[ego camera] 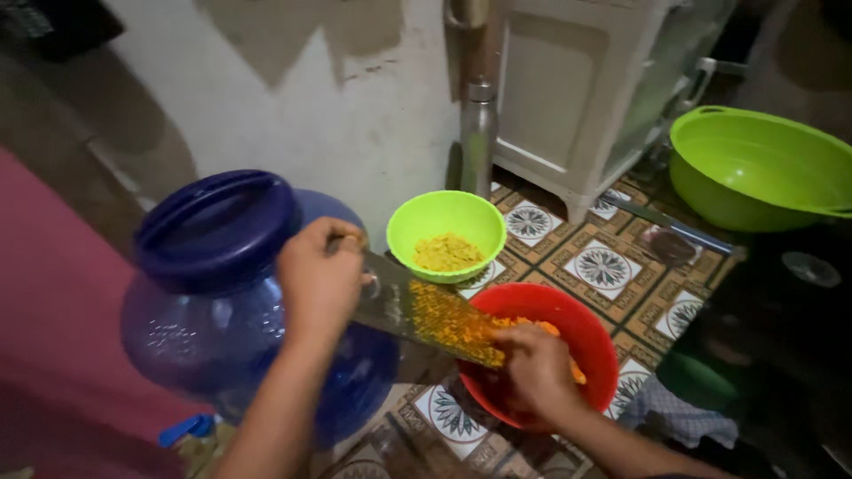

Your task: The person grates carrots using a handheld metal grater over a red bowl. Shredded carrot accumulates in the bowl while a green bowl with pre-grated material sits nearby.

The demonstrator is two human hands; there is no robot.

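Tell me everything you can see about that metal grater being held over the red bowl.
The grater is a flat, shiny metal sheet, its punched face coated with orange-yellow shreds. It slants down from upper left into the red bowl. The left hand grips its top end; the right hand presses at its lower end, where gratings pile up. Its handle is hidden.

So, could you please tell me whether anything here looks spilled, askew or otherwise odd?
Nothing looks spilled. The flat metal grater slants over the red bowl, coated in yellow gratings. The blue water jug beside it seems to lean.
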